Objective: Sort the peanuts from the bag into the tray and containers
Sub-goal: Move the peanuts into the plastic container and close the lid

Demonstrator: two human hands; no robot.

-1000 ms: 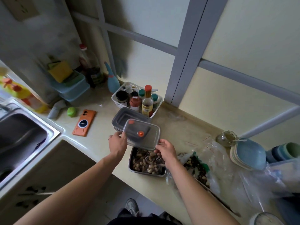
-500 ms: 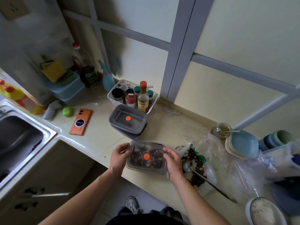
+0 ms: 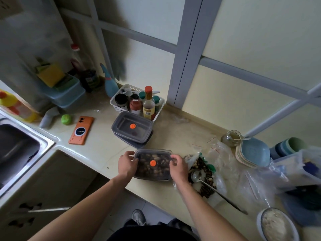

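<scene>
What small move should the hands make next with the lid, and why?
Probably press the lid down along its edges until it seats. The left hand and the right hand grip its two short sides, and it lies over the filled tray. Whether it has clicked shut cannot be told, so a firm press seems the safe step.

Counter (image 3: 104, 150): bare strip left of lidded container (image 3: 156, 173), bounded by phone (image 3: 81, 130). Behind: stacked containers (image 3: 132, 129), bottle basket (image 3: 116, 108). Just beside, right: open bag (image 3: 217, 153), spoon (image 3: 215, 190) inside.
</scene>
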